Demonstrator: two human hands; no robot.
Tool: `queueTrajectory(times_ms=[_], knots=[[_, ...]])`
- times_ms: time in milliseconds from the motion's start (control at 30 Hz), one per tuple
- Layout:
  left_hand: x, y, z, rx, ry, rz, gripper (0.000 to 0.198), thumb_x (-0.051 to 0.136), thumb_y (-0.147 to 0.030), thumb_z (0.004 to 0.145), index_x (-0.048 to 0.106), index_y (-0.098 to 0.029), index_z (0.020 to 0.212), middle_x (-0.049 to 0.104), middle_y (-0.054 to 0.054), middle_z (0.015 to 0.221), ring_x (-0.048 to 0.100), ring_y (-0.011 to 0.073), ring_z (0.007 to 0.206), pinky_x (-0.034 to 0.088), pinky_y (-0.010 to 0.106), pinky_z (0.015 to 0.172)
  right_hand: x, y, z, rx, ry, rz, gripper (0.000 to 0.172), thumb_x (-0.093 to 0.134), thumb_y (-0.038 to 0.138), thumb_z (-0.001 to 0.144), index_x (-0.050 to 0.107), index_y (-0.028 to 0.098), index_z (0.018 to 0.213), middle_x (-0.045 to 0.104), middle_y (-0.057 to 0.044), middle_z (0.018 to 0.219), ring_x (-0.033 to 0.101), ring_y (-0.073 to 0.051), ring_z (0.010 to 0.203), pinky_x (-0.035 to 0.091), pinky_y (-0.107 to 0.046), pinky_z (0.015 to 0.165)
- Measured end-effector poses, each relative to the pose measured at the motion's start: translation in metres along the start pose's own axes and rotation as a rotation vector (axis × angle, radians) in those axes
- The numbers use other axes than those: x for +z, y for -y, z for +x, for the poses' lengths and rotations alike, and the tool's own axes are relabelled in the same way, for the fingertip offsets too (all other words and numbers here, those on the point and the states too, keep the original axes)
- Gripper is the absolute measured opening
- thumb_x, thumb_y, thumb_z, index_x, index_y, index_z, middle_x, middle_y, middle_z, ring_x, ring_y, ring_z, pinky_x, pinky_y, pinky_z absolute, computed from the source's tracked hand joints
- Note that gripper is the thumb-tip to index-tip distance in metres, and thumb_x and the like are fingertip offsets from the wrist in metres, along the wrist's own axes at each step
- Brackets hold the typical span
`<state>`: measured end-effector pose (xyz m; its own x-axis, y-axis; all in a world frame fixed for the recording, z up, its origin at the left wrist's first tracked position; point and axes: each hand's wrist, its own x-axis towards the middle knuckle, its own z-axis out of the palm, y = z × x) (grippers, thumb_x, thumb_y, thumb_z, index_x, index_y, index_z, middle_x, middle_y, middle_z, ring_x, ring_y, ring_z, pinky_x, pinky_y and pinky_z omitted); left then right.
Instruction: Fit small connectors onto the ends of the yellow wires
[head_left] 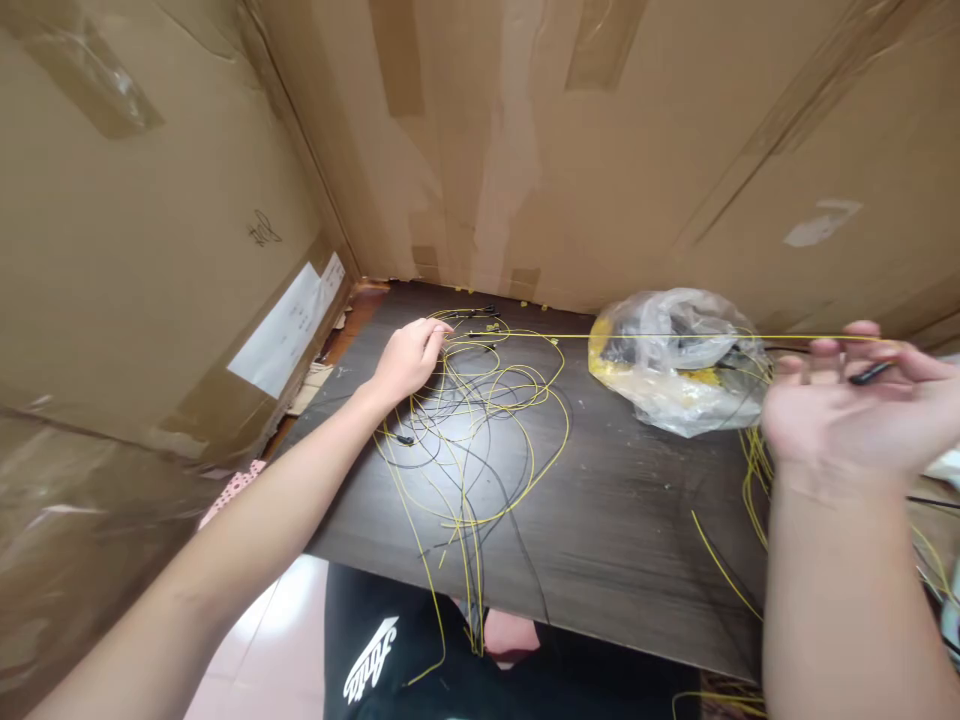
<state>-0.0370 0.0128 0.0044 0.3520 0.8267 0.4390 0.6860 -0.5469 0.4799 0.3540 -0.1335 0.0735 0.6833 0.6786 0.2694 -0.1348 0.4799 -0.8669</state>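
Observation:
A thin yellow wire (675, 337) stretches straight across the tabletop between my two hands. My left hand (412, 355) pinches it at the back left, thumb and fingers pressed together. At the right, my right hand (855, 410) is palm up with fingers curled, holding the other end. A small black connector (870, 373) shows at the fingers of that hand. Below and beside the left hand lies a loose tangle of yellow wires (465, 420), several with black ends. One black connector (405, 440) rests in the tangle's left part.
A clear plastic bag (682, 400) with yellow and dark contents sits at the table's back right. The dark wooden table (615, 560) is walled by cardboard (480, 150) behind and at the left. More yellow wires (754, 490) hang near the right edge. Tiny yellow bits lie along the back.

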Motion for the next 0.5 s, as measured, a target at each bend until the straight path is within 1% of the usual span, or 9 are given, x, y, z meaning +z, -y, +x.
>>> queueTrajectory(times_ms=[67, 133, 200, 267, 333, 367, 400, 433, 500], knots=[[0.001, -0.005, -0.001, 0.051, 0.047, -0.002, 0.036, 0.036, -0.029, 0.104, 0.069, -0.015, 0.108, 0.073, 0.006, 0.089, 0.068, 0.0205, 0.087, 0.050, 0.034, 0.086, 0.003, 0.010, -0.009, 0.041, 0.093, -0.057, 0.019, 0.059, 0.028, 0.074, 0.055, 0.033, 0.056, 0.063, -0.008, 0.074, 0.060, -0.031, 0.078, 0.037, -0.045, 0.061], [0.004, -0.013, -0.003, 0.116, 0.092, 0.028, 0.036, 0.035, -0.029, 0.105, 0.068, -0.015, 0.109, 0.073, 0.005, 0.086, 0.068, 0.0207, 0.084, 0.049, 0.035, 0.087, 0.013, 0.016, -0.021, 0.101, 0.202, -0.047, 0.021, 0.059, 0.029, 0.075, 0.053, 0.035, 0.056, 0.058, -0.009, 0.067, 0.061, -0.034, 0.084, 0.044, -0.049, 0.070], [0.008, -0.021, -0.007, 0.203, 0.126, 0.081, 0.035, 0.035, -0.027, 0.105, 0.067, -0.016, 0.109, 0.074, 0.006, 0.090, 0.068, 0.0216, 0.089, 0.047, 0.037, 0.090, 0.029, 0.014, -0.033, 0.163, 0.281, 0.016, 0.023, 0.062, 0.029, 0.071, 0.047, 0.032, 0.054, 0.045, -0.004, 0.058, 0.059, -0.029, 0.077, 0.049, -0.048, 0.080], [0.013, -0.030, -0.012, 0.294, 0.162, 0.120, 0.034, 0.035, -0.026, 0.105, 0.067, -0.016, 0.108, 0.074, 0.007, 0.097, 0.067, 0.0224, 0.094, 0.046, 0.039, 0.092, 0.045, 0.004, -0.044, 0.265, 0.386, 0.050, 0.028, 0.064, 0.029, 0.072, 0.039, 0.028, 0.057, 0.032, 0.002, 0.056, 0.054, -0.022, 0.066, 0.051, -0.047, 0.086], [0.017, -0.038, -0.017, 0.371, 0.196, 0.131, 0.032, 0.035, -0.025, 0.105, 0.067, -0.017, 0.106, 0.074, 0.007, 0.099, 0.066, 0.0220, 0.095, 0.045, 0.038, 0.093, 0.058, -0.011, -0.054, 0.383, 0.547, 0.018, 0.036, 0.062, 0.033, 0.074, 0.030, 0.025, 0.061, 0.025, 0.005, 0.057, 0.042, -0.015, 0.052, 0.055, -0.044, 0.077], [0.019, -0.042, -0.019, 0.403, 0.208, 0.133, 0.031, 0.036, -0.024, 0.105, 0.066, -0.017, 0.105, 0.074, 0.006, 0.099, 0.066, 0.0214, 0.095, 0.044, 0.038, 0.094, 0.063, -0.019, -0.060, 0.453, 0.639, -0.034, 0.036, 0.059, 0.035, 0.077, 0.027, 0.024, 0.064, 0.026, 0.007, 0.058, 0.035, -0.012, 0.046, 0.054, -0.041, 0.067], [0.021, -0.046, -0.021, 0.431, 0.220, 0.135, 0.030, 0.036, -0.023, 0.105, 0.066, -0.017, 0.105, 0.074, 0.006, 0.098, 0.066, 0.0208, 0.094, 0.044, 0.038, 0.095, 0.067, -0.028, -0.066, 0.526, 0.724, -0.090, 0.033, 0.055, 0.036, 0.080, 0.027, 0.025, 0.068, 0.027, 0.008, 0.059, 0.027, -0.010, 0.041, 0.050, -0.035, 0.055], [0.022, -0.049, -0.022, 0.456, 0.229, 0.139, 0.030, 0.037, -0.022, 0.105, 0.066, -0.017, 0.105, 0.074, 0.006, 0.098, 0.066, 0.0202, 0.094, 0.043, 0.038, 0.096, 0.070, -0.036, -0.073, 0.598, 0.799, -0.149, 0.028, 0.052, 0.036, 0.082, 0.028, 0.026, 0.071, 0.028, 0.009, 0.059, 0.020, -0.008, 0.039, 0.042, -0.030, 0.045], [0.024, -0.055, -0.025, 0.497, 0.241, 0.158, 0.028, 0.038, -0.020, 0.104, 0.066, -0.017, 0.106, 0.074, 0.005, 0.097, 0.065, 0.0198, 0.093, 0.042, 0.038, 0.097, 0.076, -0.051, -0.089, 0.685, 0.881, -0.260, 0.020, 0.047, 0.037, 0.087, 0.032, 0.027, 0.078, 0.027, 0.010, 0.058, 0.012, -0.008, 0.038, 0.023, -0.024, 0.037]])
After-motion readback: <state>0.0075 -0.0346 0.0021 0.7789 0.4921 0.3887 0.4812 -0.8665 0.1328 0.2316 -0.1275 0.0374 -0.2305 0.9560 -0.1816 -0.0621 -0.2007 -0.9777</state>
